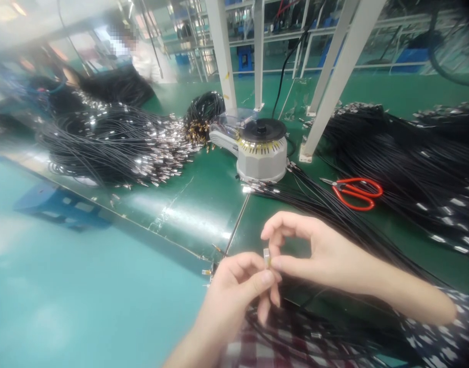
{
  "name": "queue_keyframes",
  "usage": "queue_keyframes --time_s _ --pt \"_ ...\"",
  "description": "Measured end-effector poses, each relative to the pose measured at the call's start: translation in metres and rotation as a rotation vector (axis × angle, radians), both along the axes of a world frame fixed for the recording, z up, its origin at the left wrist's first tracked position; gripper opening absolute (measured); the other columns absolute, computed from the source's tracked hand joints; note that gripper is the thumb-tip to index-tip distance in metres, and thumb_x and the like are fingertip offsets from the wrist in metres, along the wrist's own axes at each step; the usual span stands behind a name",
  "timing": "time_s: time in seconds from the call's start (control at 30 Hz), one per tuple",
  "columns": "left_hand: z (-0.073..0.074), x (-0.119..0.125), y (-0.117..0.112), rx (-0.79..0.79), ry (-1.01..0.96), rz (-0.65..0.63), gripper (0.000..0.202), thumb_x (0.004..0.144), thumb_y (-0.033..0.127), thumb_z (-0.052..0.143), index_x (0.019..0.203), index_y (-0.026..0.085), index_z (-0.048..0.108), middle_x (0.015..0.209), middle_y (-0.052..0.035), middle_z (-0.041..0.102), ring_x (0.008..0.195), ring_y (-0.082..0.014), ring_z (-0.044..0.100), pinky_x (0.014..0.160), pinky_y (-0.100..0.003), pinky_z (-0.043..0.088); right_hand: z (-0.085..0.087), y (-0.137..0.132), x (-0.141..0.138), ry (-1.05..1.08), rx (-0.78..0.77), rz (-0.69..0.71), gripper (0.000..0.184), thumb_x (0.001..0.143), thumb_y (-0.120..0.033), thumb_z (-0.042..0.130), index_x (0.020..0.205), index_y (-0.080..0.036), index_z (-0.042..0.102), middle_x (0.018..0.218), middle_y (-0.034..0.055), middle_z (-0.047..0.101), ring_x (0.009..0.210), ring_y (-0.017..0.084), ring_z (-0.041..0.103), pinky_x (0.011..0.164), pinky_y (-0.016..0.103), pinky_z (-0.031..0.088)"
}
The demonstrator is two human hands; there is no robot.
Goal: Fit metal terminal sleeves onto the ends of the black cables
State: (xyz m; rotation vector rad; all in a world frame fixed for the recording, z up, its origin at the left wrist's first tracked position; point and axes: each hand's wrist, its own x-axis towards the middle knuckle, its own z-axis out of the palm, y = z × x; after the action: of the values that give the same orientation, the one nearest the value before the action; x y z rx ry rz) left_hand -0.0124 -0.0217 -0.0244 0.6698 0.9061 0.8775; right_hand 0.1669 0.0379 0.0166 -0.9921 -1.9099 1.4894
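Note:
A small metal-ended cable connector (267, 254) stands upright between my hands, with a yellowish patch at its base. My left hand (245, 283) is closed, pinching the connector's lower end between thumb and fingers. From the right, my right hand (305, 250) has its thumb and a bent finger against the connector, while its index finger arches above. Black cables (314, 327) lie over a checked cloth below my hands. Which cable belongs to the held connector is hidden.
A round grey tape dispenser (262, 158) stands on the green table (203, 204). Red-handled scissors (357, 191) lie to the right, beside black cable bundles (403, 163). More cable coils (104, 138) fill the left. White posts (330, 76) rise behind. A person (148, 59) sits far left.

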Motion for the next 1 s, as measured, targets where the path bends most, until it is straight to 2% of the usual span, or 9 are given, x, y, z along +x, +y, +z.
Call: queue_keyframes --time_s 0.17,0.33,0.43,0.53,0.63,0.73,0.87,1.0 --pt "0.000 -0.002 -0.001 0.131 0.147 0.063 0.024 0.083 0.036 0.070 0.074 0.013 0.066 0.061 -0.0015 0.064 0.044 -0.0063 0.050 0.043 -0.017 0.038 0.002 -0.003 0.001 -0.032 0.052 -0.019 0.019 0.084 -0.009 0.059 0.097 -0.022 0.057 0.081 -0.0033 0.062 0.082 0.014 0.059 0.080 0.025 0.046" --pt "0.004 0.001 0.000 0.139 0.170 0.090 0.021 0.076 0.032 0.075 0.079 0.014 0.064 0.059 0.0000 0.064 0.042 -0.0056 0.048 0.044 -0.017 0.037 0.005 -0.006 0.002 -0.072 0.055 -0.030 0.016 0.088 -0.011 0.052 0.097 -0.023 0.058 0.079 -0.0039 0.060 0.080 0.013 0.059 0.078 0.024 0.045" --pt "0.004 0.003 0.001 0.129 0.225 0.111 0.018 0.078 0.028 0.073 0.075 0.015 0.062 0.057 0.0011 0.062 0.040 -0.0048 0.045 0.042 -0.016 0.035 0.005 -0.007 0.001 -0.128 0.076 -0.035 0.014 0.089 -0.013 0.053 0.096 -0.023 0.058 0.080 -0.0030 0.062 0.081 0.015 0.059 0.077 0.026 0.044" --pt "0.004 0.005 0.002 0.119 0.268 0.131 0.017 0.080 0.025 0.070 0.070 0.014 0.061 0.055 0.0014 0.060 0.039 -0.0042 0.043 0.040 -0.016 0.032 0.001 -0.008 -0.001 -0.182 0.010 -0.086 0.009 0.092 -0.021 0.051 0.095 -0.023 0.059 0.079 -0.0017 0.065 0.077 0.016 0.060 0.069 0.027 0.044" --pt "0.001 0.004 0.003 0.113 0.264 0.141 0.016 0.080 0.024 0.070 0.071 0.014 0.061 0.055 0.0013 0.060 0.039 -0.0041 0.043 0.041 -0.017 0.032 -0.006 -0.010 -0.002 -0.206 -0.058 -0.214 0.016 0.095 -0.032 0.048 0.093 -0.022 0.060 0.083 0.0000 0.068 0.074 0.016 0.060 0.061 0.027 0.041" --pt "-0.002 0.003 0.003 0.117 0.265 0.146 0.015 0.082 0.023 0.069 0.073 0.014 0.062 0.056 0.0015 0.061 0.040 -0.0035 0.044 0.042 -0.016 0.032 -0.013 -0.015 -0.003 -0.159 -0.082 -0.230 0.022 0.093 -0.039 0.051 0.090 -0.022 0.064 0.087 0.0000 0.068 0.078 0.017 0.060 0.064 0.027 0.042" --pt "-0.003 0.004 0.002 0.117 0.247 0.165 0.015 0.082 0.024 0.070 0.075 0.013 0.063 0.056 0.0019 0.060 0.040 -0.0031 0.044 0.041 -0.015 0.032 -0.015 -0.022 -0.003 -0.129 -0.112 -0.213 0.016 0.086 -0.029 0.062 0.072 -0.021 0.065 0.077 -0.0023 0.066 0.075 0.015 0.060 0.069 0.026 0.043" --pt "0.002 0.007 0.002 0.061 0.078 0.194 0.017 0.080 0.024 0.072 0.087 0.016 0.060 0.060 0.0013 0.063 0.043 -0.0051 0.048 0.043 -0.015 0.035 -0.010 -0.021 -0.003 -0.091 -0.084 -0.261 0.018 0.084 -0.022 0.063 0.067 -0.020 0.063 0.072 -0.0027 0.066 0.073 0.014 0.061 0.071 0.025 0.044"
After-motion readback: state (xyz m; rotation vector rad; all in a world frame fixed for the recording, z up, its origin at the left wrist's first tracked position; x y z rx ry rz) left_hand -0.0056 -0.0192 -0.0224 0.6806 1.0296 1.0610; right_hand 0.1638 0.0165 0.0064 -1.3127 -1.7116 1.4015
